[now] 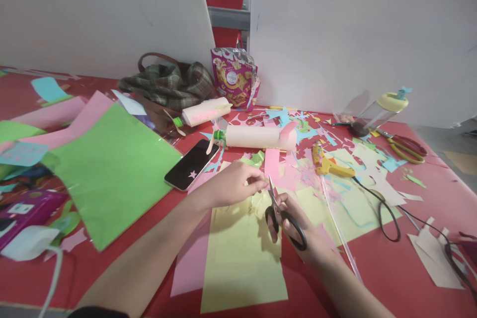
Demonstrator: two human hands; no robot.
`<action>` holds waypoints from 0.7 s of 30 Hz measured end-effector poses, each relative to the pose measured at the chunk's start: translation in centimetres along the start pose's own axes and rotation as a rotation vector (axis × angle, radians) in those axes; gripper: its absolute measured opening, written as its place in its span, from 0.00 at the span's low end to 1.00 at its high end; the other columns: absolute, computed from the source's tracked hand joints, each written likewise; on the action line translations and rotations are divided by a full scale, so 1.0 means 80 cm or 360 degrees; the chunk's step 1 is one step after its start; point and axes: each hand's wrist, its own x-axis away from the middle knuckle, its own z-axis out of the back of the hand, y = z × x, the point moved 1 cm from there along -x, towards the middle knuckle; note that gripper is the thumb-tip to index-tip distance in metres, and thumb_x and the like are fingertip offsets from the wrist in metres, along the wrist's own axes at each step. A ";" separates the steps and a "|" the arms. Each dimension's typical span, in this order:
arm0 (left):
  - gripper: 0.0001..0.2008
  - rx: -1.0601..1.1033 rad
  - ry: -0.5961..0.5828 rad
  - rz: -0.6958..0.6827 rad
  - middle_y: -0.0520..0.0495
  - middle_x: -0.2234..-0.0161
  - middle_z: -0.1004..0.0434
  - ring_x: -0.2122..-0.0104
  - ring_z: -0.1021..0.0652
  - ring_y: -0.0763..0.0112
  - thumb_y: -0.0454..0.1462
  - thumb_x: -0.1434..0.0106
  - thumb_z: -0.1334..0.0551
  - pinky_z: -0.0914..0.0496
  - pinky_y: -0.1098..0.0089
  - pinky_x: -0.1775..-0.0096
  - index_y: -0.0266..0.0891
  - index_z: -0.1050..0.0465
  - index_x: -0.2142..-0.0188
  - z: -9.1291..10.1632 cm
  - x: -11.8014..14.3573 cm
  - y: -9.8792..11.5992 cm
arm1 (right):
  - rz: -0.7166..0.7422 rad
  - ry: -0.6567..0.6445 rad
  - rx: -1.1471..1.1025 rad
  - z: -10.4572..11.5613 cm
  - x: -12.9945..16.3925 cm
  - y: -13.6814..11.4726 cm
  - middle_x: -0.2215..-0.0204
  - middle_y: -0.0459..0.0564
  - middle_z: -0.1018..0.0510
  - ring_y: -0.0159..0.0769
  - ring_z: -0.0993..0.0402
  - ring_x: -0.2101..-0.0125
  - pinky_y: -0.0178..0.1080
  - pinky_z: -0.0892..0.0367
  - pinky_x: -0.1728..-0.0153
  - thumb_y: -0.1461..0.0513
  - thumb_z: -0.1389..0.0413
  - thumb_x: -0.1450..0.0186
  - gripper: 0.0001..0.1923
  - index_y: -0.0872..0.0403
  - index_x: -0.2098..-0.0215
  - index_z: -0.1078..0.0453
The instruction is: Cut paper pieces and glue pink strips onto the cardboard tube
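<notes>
We note the right hand (pixel 310 239) gripping the scissors (pixel 275 201), cannot tell whether the left hand (pixel 234 184) holds anything, and advise keeping its fingertips (pixel 262 185) clear of the blades (pixel 271 186).

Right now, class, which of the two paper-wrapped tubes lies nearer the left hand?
The pink-finned tube, just beyond the left hand; the other tube lies farther back, by the plaid bag.
</notes>
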 end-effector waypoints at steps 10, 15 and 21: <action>0.15 0.0069 -0.0003 0.0084 0.55 0.83 0.43 0.80 0.40 0.80 0.39 0.43 0.51 0.49 0.76 0.77 0.36 0.44 0.83 -0.001 -0.001 0.000 | -0.0032 0.0027 0.0021 -0.001 -0.002 -0.002 0.76 0.42 0.38 0.25 0.41 0.80 0.32 0.43 0.77 0.51 0.48 0.45 0.17 0.51 0.67 0.49; 0.15 0.0141 -0.0059 0.0118 0.55 0.83 0.42 0.81 0.40 0.80 0.39 0.43 0.52 0.49 0.76 0.78 0.35 0.43 0.83 -0.003 -0.002 -0.003 | -0.0019 0.0015 -0.0005 -0.001 -0.001 -0.001 0.76 0.43 0.38 0.26 0.40 0.79 0.32 0.43 0.77 0.52 0.48 0.44 0.16 0.51 0.66 0.49; 0.14 0.0185 -0.0054 0.0134 0.54 0.82 0.38 0.80 0.37 0.79 0.40 0.43 0.51 0.46 0.76 0.77 0.36 0.37 0.80 -0.006 -0.002 -0.003 | 0.0020 -0.0050 -0.0051 -0.004 -0.002 -0.004 0.73 0.46 0.35 0.29 0.39 0.75 0.36 0.44 0.71 0.52 0.49 0.43 0.15 0.52 0.66 0.48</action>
